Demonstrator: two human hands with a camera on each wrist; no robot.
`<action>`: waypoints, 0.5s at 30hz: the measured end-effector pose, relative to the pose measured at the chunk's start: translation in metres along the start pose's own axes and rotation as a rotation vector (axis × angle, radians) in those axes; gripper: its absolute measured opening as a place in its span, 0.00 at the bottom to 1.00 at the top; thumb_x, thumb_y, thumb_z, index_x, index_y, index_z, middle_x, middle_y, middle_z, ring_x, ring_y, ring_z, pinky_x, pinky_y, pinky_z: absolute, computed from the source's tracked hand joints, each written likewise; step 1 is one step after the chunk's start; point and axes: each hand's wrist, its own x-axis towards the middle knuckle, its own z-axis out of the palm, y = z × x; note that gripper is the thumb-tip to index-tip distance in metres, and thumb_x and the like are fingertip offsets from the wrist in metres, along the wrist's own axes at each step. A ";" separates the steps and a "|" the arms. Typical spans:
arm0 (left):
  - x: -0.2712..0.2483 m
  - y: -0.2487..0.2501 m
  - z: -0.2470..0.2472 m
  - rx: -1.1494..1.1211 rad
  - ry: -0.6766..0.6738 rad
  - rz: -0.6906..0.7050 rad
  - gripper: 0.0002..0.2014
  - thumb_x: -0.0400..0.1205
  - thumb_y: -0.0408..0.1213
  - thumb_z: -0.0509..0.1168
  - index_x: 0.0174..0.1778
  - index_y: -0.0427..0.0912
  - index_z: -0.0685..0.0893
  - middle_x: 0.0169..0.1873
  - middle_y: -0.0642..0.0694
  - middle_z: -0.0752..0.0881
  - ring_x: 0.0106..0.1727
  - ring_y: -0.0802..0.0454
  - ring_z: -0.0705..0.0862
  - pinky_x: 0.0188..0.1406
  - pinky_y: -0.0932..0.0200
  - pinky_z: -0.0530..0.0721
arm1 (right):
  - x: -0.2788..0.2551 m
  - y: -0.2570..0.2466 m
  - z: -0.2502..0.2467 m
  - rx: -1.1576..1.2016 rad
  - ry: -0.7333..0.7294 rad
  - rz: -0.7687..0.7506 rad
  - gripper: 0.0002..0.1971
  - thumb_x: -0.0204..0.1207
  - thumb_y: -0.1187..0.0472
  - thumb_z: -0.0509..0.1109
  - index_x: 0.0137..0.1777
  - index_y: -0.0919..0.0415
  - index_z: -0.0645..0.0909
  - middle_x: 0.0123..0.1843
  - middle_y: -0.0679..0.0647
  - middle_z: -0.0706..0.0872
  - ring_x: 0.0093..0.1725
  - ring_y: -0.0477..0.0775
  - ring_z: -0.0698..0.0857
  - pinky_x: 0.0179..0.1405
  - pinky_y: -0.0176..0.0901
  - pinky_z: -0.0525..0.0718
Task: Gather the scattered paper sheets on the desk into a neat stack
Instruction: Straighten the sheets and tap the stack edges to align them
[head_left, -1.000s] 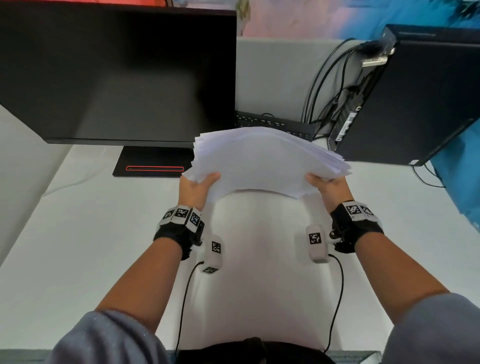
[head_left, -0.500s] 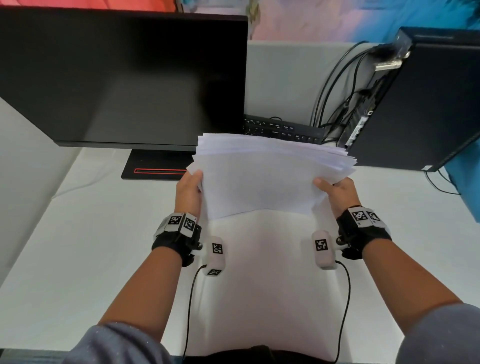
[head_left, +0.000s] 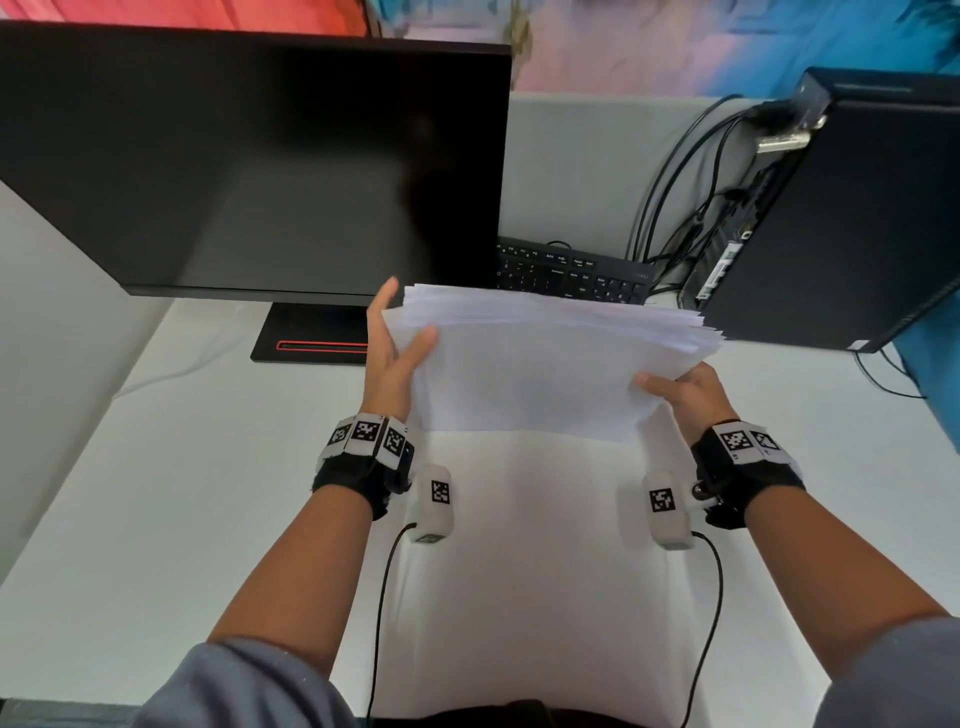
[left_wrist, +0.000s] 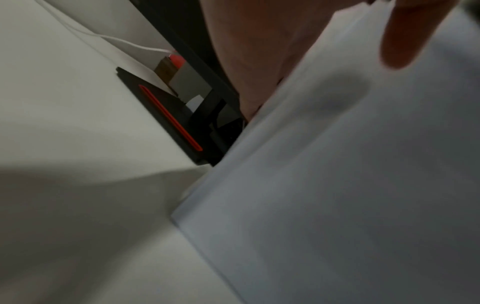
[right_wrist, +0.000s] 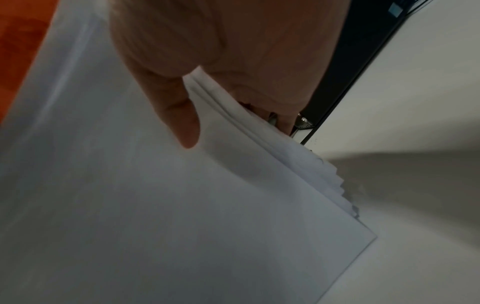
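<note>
Right hand (head_left: 685, 389) is clamped on the paper stack (head_left: 540, 364) for support; left hand (head_left: 392, 358) is flattened open against its edge, likely for squaring.

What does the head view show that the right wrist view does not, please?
Only the head view shows the left hand, fingers straight against the left edge of the white paper stack, plus the black monitor and black keyboard. Only the right wrist view shows the stack's stepped, uneven sheet edges up close. Both show the right hand gripping the stack, thumb on top.
</note>
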 end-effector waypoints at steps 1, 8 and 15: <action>-0.002 -0.007 -0.003 0.034 -0.003 -0.024 0.28 0.74 0.28 0.64 0.70 0.47 0.69 0.58 0.50 0.81 0.54 0.64 0.85 0.49 0.69 0.83 | 0.001 0.002 0.000 -0.005 0.001 0.014 0.21 0.69 0.69 0.75 0.63 0.71 0.79 0.52 0.62 0.88 0.52 0.63 0.87 0.58 0.55 0.83; 0.013 -0.019 0.004 0.477 0.090 -0.073 0.10 0.77 0.20 0.63 0.49 0.36 0.82 0.43 0.41 0.83 0.41 0.48 0.81 0.44 0.59 0.80 | -0.001 -0.001 0.015 -0.032 0.131 -0.103 0.17 0.73 0.76 0.70 0.62 0.74 0.79 0.56 0.67 0.86 0.52 0.57 0.83 0.48 0.37 0.81; 0.008 -0.002 0.021 0.404 0.173 0.044 0.06 0.81 0.28 0.64 0.50 0.42 0.82 0.41 0.55 0.85 0.45 0.54 0.83 0.49 0.66 0.82 | 0.004 -0.012 0.021 -0.170 0.213 -0.281 0.07 0.80 0.68 0.65 0.52 0.73 0.81 0.42 0.57 0.81 0.38 0.50 0.79 0.39 0.22 0.77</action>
